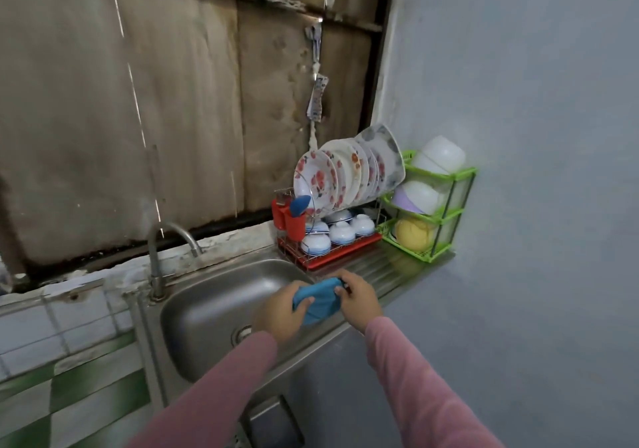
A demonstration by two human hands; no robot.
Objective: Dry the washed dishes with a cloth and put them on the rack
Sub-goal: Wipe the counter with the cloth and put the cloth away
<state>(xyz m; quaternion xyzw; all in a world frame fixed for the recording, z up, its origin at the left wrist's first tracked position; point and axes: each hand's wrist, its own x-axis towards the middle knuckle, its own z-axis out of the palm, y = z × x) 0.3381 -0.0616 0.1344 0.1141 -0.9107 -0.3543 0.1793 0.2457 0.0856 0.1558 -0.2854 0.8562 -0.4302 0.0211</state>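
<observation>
Head view: both forearms, in pink sleeves [415, 378], are extended forward and converge over the right rim of the sink [214, 309]. The blue cloth [320, 304] is gripped between the two hands: the left hand [276, 312] is curled round its left side, and the right hand [359, 300] is curled over its right end. Whether a dish is wrapped inside cannot be determined. Beyond, on the drainboard [377, 267], the red rack [328, 259] is loaded with upright floral plates [345, 174] above and inverted bowls [340, 233] below. A green shelf [446, 212] of bowls is set just beside it.
</observation>
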